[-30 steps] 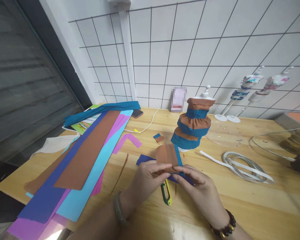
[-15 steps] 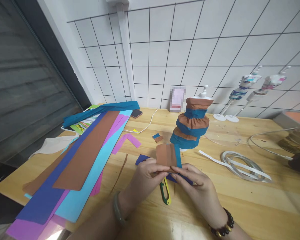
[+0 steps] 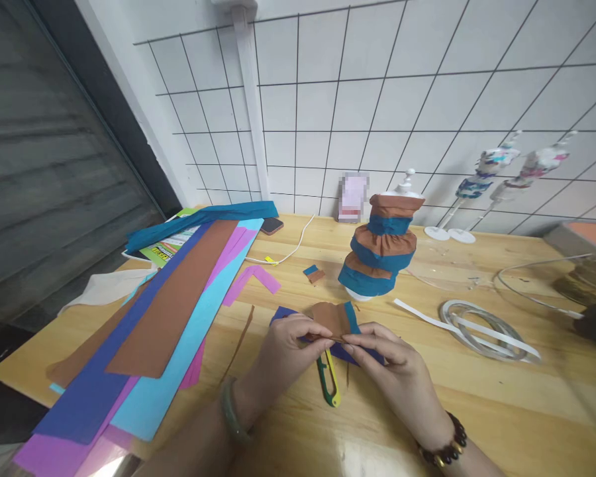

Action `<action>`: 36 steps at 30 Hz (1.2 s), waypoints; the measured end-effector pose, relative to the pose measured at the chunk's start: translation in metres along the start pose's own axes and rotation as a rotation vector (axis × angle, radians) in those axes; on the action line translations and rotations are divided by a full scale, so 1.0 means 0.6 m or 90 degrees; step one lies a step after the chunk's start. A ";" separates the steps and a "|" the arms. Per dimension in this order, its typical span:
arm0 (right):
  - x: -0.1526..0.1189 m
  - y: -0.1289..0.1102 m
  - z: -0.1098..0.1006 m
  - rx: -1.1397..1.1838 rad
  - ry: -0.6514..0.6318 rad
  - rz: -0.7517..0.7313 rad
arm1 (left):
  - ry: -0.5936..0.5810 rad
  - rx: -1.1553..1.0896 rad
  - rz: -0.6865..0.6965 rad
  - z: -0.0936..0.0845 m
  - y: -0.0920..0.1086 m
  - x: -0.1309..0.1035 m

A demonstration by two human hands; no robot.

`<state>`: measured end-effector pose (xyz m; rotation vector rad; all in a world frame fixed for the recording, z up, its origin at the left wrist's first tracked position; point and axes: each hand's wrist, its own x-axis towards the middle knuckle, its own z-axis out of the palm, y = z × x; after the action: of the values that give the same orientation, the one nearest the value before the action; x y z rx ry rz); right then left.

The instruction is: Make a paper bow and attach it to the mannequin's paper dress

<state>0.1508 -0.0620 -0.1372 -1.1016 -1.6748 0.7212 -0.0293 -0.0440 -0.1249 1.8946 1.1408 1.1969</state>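
Between my two hands is a small piece of brown crepe paper [image 3: 332,318] with a teal strip along its right side. My left hand [image 3: 298,341] pinches its near edge from the left, and my right hand [image 3: 390,364] pinches the same edge from the right, fingertips almost meeting. Below my fingers lies a green and yellow thread snipper [image 3: 330,383], its upper end partly hidden. Dark blue paper [image 3: 281,314] shows behind and under my hands. Just beyond stands a miniature dress form [image 3: 382,248] wrapped in gathered brown and teal bands.
Long coloured strips [image 3: 173,311] are piled at the left. A pink strip [image 3: 252,281] and a small brown-teal scrap [image 3: 314,273] lie behind my hands. Coiled white tape [image 3: 481,328] lies to the right. Two more little dress forms [image 3: 487,172] stand by the tiled wall, and a phone [image 3: 271,226] lies nearby.
The brown and teal piece has tipped down and away from the dress form, so less of its face shows. My fingertips have shifted slightly along its near edge.
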 end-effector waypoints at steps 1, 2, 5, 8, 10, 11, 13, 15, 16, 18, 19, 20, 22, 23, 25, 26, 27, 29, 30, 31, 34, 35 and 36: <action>0.000 0.001 0.000 0.001 0.000 0.000 | 0.006 0.002 0.007 0.000 -0.001 0.000; 0.000 0.002 -0.001 0.001 0.003 0.003 | 0.010 0.005 0.013 0.000 -0.002 0.000; -0.002 0.006 -0.001 -0.005 0.017 0.021 | 0.013 0.021 0.015 -0.002 -0.001 0.001; -0.003 0.010 -0.002 -0.012 0.019 0.045 | 0.009 0.034 0.017 -0.005 0.001 0.002; -0.003 0.010 -0.002 -0.006 0.021 0.058 | 0.008 0.037 0.012 -0.006 0.001 0.002; -0.003 0.010 -0.002 0.000 0.022 0.065 | 0.005 0.035 0.004 -0.006 0.002 0.002; -0.002 0.007 -0.002 0.013 0.021 0.075 | -0.002 0.022 -0.031 -0.005 0.003 0.001; -0.001 0.003 -0.001 0.028 0.022 0.080 | -0.017 -0.011 -0.076 -0.002 0.004 0.000; -0.001 0.001 0.000 0.033 0.022 0.079 | -0.030 -0.035 -0.095 0.000 0.005 -0.001; -0.001 -0.004 0.001 0.039 0.019 0.073 | -0.061 -0.086 -0.108 0.004 0.005 -0.002; -0.001 -0.006 0.003 0.040 0.016 0.070 | -0.072 -0.103 -0.103 0.006 0.005 -0.003; -0.002 -0.007 0.004 0.038 0.015 0.070 | -0.076 -0.110 -0.095 0.007 0.005 -0.003; -0.004 -0.007 0.005 0.031 0.016 0.087 | -0.063 -0.098 -0.075 0.008 0.003 -0.004; -0.005 -0.006 0.005 0.028 0.019 0.107 | -0.051 -0.084 -0.064 0.008 0.002 -0.004; -0.006 -0.003 0.005 0.045 0.019 0.161 | -0.029 -0.055 -0.045 0.007 0.001 -0.003; -0.007 -0.002 0.004 0.067 0.017 0.188 | -0.019 -0.045 -0.038 0.006 0.001 -0.003; -0.007 0.000 0.004 0.091 0.015 0.209 | -0.010 -0.040 -0.033 0.005 0.001 -0.003; -0.007 0.001 0.002 0.131 0.013 0.232 | 0.002 -0.043 -0.031 0.003 0.001 -0.003; -0.007 0.002 0.002 0.142 0.014 0.236 | 0.004 -0.048 -0.031 0.003 0.002 -0.003; -0.007 0.002 0.001 0.148 0.014 0.238 | 0.004 -0.053 -0.032 0.003 0.002 -0.004; -0.008 0.002 0.001 0.136 0.016 0.237 | -0.002 -0.058 -0.026 0.003 0.003 -0.006; -0.008 0.002 0.002 0.125 0.017 0.230 | -0.004 -0.056 -0.023 0.003 0.003 -0.006; -0.007 0.002 0.002 0.111 0.016 0.221 | -0.007 -0.054 -0.021 0.003 0.002 -0.006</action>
<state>0.1503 -0.0656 -0.1402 -1.2831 -1.3831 1.0484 -0.0279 -0.0479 -0.1258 1.8099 1.0935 1.1961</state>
